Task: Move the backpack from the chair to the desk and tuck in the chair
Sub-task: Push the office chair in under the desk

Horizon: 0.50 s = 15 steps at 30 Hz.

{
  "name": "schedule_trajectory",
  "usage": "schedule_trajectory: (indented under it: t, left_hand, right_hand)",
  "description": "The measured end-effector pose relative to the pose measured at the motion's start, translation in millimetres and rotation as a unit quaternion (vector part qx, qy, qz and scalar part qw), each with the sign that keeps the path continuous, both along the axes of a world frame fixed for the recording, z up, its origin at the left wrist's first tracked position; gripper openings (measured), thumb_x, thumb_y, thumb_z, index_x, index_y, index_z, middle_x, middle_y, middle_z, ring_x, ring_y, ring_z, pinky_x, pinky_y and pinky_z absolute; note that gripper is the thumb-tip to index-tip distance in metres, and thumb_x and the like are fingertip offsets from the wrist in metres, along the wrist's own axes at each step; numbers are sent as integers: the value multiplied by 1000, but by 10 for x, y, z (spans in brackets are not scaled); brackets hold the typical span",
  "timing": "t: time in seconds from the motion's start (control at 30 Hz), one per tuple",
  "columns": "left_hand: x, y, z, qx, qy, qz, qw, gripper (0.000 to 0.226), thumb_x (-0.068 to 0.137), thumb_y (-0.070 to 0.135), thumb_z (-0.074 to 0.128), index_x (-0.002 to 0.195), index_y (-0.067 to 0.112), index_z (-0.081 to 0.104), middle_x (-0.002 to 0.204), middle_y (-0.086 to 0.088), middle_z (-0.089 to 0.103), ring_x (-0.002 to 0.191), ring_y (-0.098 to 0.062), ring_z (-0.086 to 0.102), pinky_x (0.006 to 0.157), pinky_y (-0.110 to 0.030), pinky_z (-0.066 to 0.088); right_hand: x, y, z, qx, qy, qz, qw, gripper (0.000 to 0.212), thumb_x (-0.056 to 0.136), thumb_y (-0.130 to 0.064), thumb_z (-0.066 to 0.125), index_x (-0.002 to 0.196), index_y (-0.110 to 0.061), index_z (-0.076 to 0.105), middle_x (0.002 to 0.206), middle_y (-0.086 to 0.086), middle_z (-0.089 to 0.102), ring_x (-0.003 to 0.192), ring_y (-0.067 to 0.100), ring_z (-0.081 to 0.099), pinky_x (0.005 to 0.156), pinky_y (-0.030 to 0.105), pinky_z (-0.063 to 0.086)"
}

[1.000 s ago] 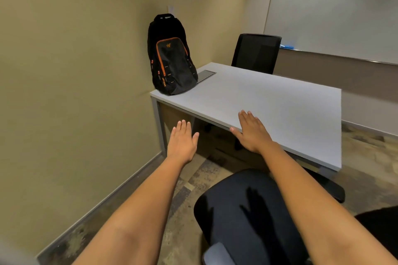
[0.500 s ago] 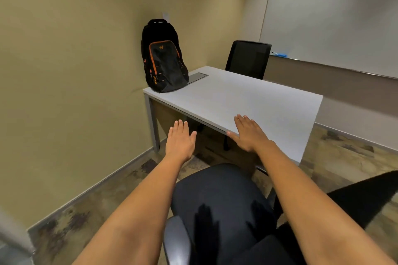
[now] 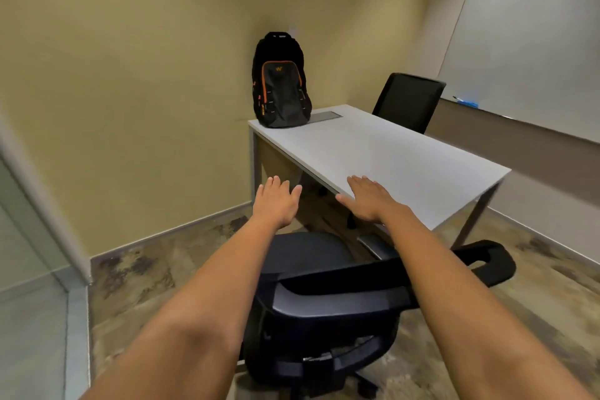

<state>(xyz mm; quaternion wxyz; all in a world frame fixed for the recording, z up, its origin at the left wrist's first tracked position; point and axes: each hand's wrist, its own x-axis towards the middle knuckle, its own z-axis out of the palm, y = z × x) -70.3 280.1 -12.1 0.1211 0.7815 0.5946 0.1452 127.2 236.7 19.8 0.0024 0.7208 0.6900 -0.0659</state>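
Observation:
A black backpack (image 3: 280, 84) with orange trim stands upright on the far left corner of the grey desk (image 3: 389, 156), leaning against the wall. A black office chair (image 3: 324, 295) stands below me on the floor, in front of the desk, its seat empty and its backrest toward me. My left hand (image 3: 276, 201) hovers flat and open above the floor, left of the desk's near edge. My right hand (image 3: 368, 196) is open too, palm down, over the desk's near corner edge. Neither hand holds anything.
A second black chair (image 3: 407, 101) stands behind the desk at the far side. A whiteboard (image 3: 526, 42) with a blue marker on its ledge covers the right wall. A beige wall runs along the left; a glass partition (image 3: 29, 269) stands at the near left.
My view has pulled back and up from the desk, so more of the near chair, with its backrest, shows below my arms. Both hands stay open and outstretched.

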Motion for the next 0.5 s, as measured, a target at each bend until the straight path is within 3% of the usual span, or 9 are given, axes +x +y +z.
schedule_trajectory:
  t: [0.3, 0.5]
  left_hand:
    - [248, -862, 223, -35, 7, 4, 999, 59, 102, 41, 14, 133, 4, 49, 138, -20, 49, 129, -33, 41, 108, -48, 28]
    - [379, -1491, 347, -45, 1, -9, 999, 65, 101, 48, 12, 125, 5, 55, 132, -17, 55, 121, -33, 50, 105, -47, 33]
  right_hand:
    - [324, -760, 93, 26, 43, -3, 999, 67, 98, -52, 28, 152, -12, 18, 159, 9, 21, 146, 27, 20, 117, 41, 17]
    - [390, -1285, 210, 33, 60, 10, 998, 61, 99, -49, 29, 147, -11, 30, 153, 11, 33, 139, 28, 33, 112, 41, 26]
